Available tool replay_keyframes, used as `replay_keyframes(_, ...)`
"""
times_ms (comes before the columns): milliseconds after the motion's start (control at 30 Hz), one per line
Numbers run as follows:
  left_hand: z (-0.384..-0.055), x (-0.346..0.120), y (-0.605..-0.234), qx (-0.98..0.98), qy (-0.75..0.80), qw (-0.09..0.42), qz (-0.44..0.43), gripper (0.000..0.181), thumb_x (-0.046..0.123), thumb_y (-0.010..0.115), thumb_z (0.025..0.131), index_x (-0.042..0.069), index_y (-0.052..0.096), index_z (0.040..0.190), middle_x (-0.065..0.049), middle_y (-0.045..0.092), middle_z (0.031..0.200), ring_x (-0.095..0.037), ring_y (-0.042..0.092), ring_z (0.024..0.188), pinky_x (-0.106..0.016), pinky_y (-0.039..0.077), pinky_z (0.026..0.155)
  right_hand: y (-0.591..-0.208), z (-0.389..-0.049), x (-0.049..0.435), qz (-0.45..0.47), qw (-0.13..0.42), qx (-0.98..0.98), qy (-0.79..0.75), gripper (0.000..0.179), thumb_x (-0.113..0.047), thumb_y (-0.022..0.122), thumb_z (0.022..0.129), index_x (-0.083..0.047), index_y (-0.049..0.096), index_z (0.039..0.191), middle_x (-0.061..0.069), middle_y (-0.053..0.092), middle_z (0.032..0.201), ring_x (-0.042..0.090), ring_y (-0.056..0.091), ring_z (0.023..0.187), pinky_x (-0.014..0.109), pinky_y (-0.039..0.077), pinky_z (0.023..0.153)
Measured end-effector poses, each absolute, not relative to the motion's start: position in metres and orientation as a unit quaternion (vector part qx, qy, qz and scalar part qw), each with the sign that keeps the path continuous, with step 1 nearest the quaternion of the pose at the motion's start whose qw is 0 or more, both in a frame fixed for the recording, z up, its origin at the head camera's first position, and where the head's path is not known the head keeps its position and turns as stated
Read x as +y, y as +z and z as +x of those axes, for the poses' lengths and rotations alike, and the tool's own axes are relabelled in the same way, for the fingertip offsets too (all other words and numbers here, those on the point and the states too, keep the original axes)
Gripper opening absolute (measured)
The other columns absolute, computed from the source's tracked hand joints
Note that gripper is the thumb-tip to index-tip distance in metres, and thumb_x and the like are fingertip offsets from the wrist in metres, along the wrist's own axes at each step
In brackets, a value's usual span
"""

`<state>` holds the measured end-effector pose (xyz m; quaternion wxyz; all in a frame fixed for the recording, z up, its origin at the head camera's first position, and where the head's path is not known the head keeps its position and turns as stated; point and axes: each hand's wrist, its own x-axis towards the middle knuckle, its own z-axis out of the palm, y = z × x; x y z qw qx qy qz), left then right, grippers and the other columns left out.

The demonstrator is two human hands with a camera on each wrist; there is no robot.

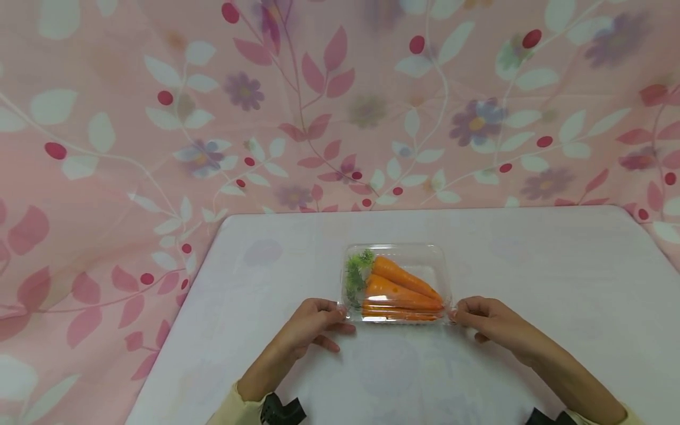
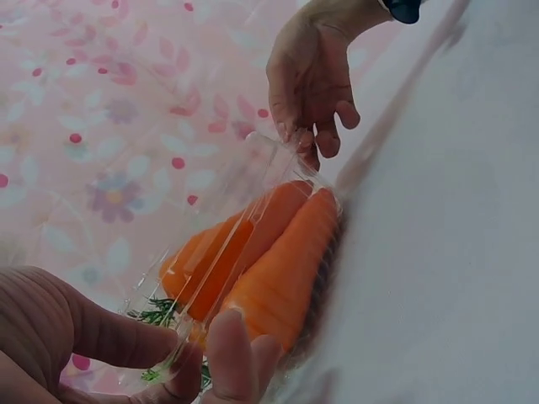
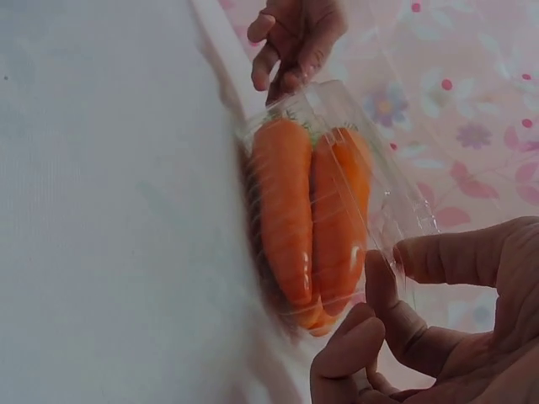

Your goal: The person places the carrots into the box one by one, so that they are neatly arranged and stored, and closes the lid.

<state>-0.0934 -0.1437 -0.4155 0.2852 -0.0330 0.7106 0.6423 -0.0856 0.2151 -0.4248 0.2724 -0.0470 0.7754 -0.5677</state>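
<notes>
A clear plastic clamshell box [image 1: 440, 260] sits on the white table, with several orange carrots [image 1: 406, 292] inside. Green leafy sprigs [image 1: 357, 273] fill its left end. My left hand [image 1: 313, 326] pinches the near left corner of the rim between thumb and fingertips. At the near right corner, my right hand [image 1: 494, 321] pinches the rim the same way. The left wrist view shows the left thumb [image 2: 126, 341] on the plastic edge, and in the right wrist view the right thumb [image 3: 450, 255] presses it. Clear plastic covers the carrots; I cannot tell whether the lid is fully latched.
The white table [image 1: 531, 260] extends around the box on all sides. Behind its far edge and along its left side hangs a pink floral cloth [image 1: 340, 106]. Dark wrist mounts [image 1: 281, 410] sit at both sleeves.
</notes>
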Motion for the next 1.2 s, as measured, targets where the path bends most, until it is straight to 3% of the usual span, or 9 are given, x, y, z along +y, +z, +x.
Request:
replay_keyframes(200,-0.0940,-0.1422,-0.4174,0.704,0.648,0.289,-0.032,0.029,0.007,0.056,0.096,-0.017,0.058,0.112,-0.025,0.071,0.100,-0.033,0.070,0.096,-0.028,0.057,0.053,-0.4255,-0.0842,0.2125,-0.037,0.261,0.777,-0.571,0.028,-0.027,0.063,0.097,0.000,0.057,0.091,0.009,0.054,0.092,0.022,0.050,0.088,0.030,0.048,0.068)
replay_keyframes(333,-0.0938,-0.1398,-0.4176,0.708,0.645,0.285,-0.038,0.021,0.003,0.054,0.095,-0.014,0.060,0.106,-0.022,0.071,0.102,-0.032,0.070,0.096,-0.027,0.056,0.053,-0.4262,-0.0829,0.2104,-0.033,0.250,0.782,-0.570,0.025,-0.024,0.064,0.097,-0.001,0.056,0.093,0.008,0.055,0.093,0.020,0.050,0.087,0.028,0.047,0.066)
replay_keyframes(633,-0.0933,-0.1378,-0.4170,0.708,0.643,0.287,-0.048,0.019,0.001,0.052,0.096,-0.014,0.059,0.105,-0.024,0.071,0.099,-0.030,0.071,0.096,-0.023,0.055,0.052,-0.4279,-0.0820,0.2063,-0.027,0.232,0.780,-0.581,0.022,-0.018,0.065,0.096,0.003,0.058,0.094,0.018,0.045,0.125,0.019,0.050,0.088,0.026,0.046,0.065)
replay_keyframes(933,-0.0937,-0.1377,-0.4139,0.708,0.642,0.288,-0.054,0.018,0.000,0.054,0.096,-0.013,0.059,0.107,-0.024,0.071,0.100,-0.030,0.070,0.097,-0.023,0.053,0.050,-0.4281,-0.0832,0.2070,-0.032,0.235,0.771,-0.591,0.021,-0.017,0.066,0.095,0.002,0.055,0.094,0.015,0.052,0.114,0.019,0.050,0.082,0.025,0.044,0.063)
replay_keyframes(1067,-0.0945,-0.1383,-0.4143,0.705,0.645,0.289,-0.054,0.015,0.000,0.055,0.096,-0.011,0.060,0.105,-0.023,0.071,0.100,-0.029,0.071,0.096,-0.023,0.054,0.051,-0.4276,-0.0840,0.2076,-0.029,0.240,0.771,-0.589,0.021,-0.018,0.066,0.095,0.000,0.056,0.091,0.015,0.049,0.117,0.019,0.049,0.088,0.026,0.045,0.064)
replay_keyframes(1200,-0.0954,-0.1410,-0.4153,0.700,0.647,0.298,-0.053,0.016,0.004,0.057,0.096,-0.010,0.061,0.103,-0.022,0.072,0.097,-0.027,0.072,0.093,-0.023,0.053,0.050,-0.4264,-0.0848,0.2092,-0.025,0.253,0.776,-0.578,0.022,-0.021,0.064,0.097,0.000,0.057,0.095,0.012,0.054,0.108,0.020,0.049,0.093,0.028,0.047,0.068)
